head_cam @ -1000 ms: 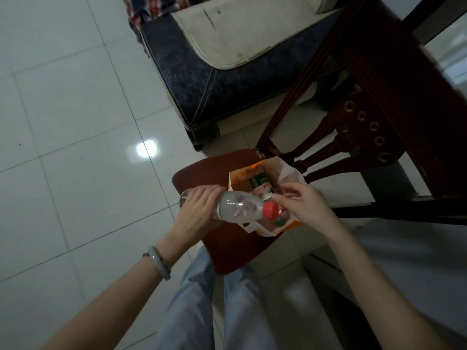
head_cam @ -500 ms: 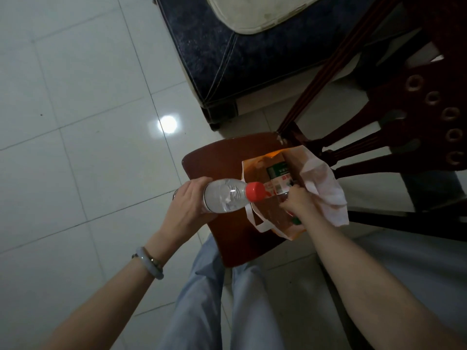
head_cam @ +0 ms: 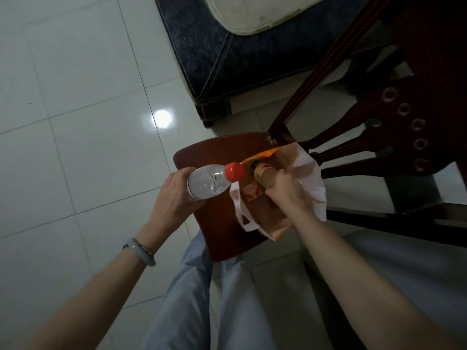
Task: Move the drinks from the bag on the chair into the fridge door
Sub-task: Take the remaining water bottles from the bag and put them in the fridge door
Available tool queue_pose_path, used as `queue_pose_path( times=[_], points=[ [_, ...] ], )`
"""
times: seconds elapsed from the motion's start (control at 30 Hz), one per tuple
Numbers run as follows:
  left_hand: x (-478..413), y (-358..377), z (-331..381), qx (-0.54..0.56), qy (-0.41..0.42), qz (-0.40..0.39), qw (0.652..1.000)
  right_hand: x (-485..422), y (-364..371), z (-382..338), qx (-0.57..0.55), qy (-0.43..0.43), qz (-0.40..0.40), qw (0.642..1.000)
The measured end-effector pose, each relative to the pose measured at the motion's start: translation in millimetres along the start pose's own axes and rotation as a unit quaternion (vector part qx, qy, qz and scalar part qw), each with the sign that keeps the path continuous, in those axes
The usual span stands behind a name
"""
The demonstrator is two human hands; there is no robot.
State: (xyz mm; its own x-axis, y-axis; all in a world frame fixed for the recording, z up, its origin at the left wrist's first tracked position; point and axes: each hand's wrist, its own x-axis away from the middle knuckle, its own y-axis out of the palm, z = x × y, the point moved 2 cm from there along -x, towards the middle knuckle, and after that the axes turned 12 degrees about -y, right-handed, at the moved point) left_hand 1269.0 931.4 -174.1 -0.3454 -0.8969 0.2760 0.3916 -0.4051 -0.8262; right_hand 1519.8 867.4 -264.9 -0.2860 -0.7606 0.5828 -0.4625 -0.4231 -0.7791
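Observation:
My left hand (head_cam: 174, 195) grips a clear water bottle (head_cam: 209, 181) with a red cap, held nearly level over the front of the dark red wooden chair seat (head_cam: 202, 157). An orange and white bag (head_cam: 309, 178) stands open on the seat. My right hand (head_cam: 285, 189) is inside the bag's mouth, gripping a brown bottle (head_cam: 264, 173) whose top points left and rises above the rim. Another package with red print (head_cam: 250, 193) lies lower in the bag. No fridge is in view.
The chair's carved back (head_cam: 394, 137) rises to the right. A dark sofa (head_cam: 247, 54) with a cream cushion stands behind it. White tiled floor (head_cam: 75, 122) spreads to the left. My legs in pale blue trousers (head_cam: 202, 286) stand just in front of the chair.
My right hand went down into the bag, closed on the brown bottle and lifted it to the rim. The left hand kept the water bottle and tilted it slightly upward.

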Motion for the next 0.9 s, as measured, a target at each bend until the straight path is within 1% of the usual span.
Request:
queue_pose_path(
  times=[0.07,0.13,0.23,0.33,0.43,0.57,0.67,0.73,0.8,0.9],
  points=[
    [5,-9,9,0.008,0.004,0.011,1.000,11,-22,-11,0.009,-0.019,0.008,1.000],
    [13,-18,17,0.019,0.007,0.021,1.000,29,-42,-16,-0.020,-0.037,0.028,0.999],
    [27,-35,29,0.045,-0.009,0.030,0.998,72,-79,-18,-0.080,-0.079,0.098,0.989],
    [42,-54,49,0.107,-0.036,0.040,0.993,123,-121,-28,-0.152,-0.100,0.168,0.969],
    [56,-70,65,0.140,-0.042,0.050,0.988,167,-154,-36,-0.230,-0.111,0.243,0.936],
    [66,-88,71,0.150,0.007,0.031,0.988,219,-183,-43,-0.282,-0.134,0.332,0.890],
    [75,-110,91,0.184,0.055,0.013,0.981,259,-200,-52,-0.313,-0.139,0.386,0.856],
    [82,-123,102,0.210,0.096,-0.022,0.973,289,-209,-60,-0.333,-0.135,0.429,0.829],
    [88,-133,108,0.239,0.118,-0.070,0.961,323,-215,-71,-0.331,-0.133,0.472,0.806],
    [101,-143,118,0.259,0.164,-0.102,0.946,375,-213,-84,-0.314,-0.110,0.513,0.791]
  ],
)
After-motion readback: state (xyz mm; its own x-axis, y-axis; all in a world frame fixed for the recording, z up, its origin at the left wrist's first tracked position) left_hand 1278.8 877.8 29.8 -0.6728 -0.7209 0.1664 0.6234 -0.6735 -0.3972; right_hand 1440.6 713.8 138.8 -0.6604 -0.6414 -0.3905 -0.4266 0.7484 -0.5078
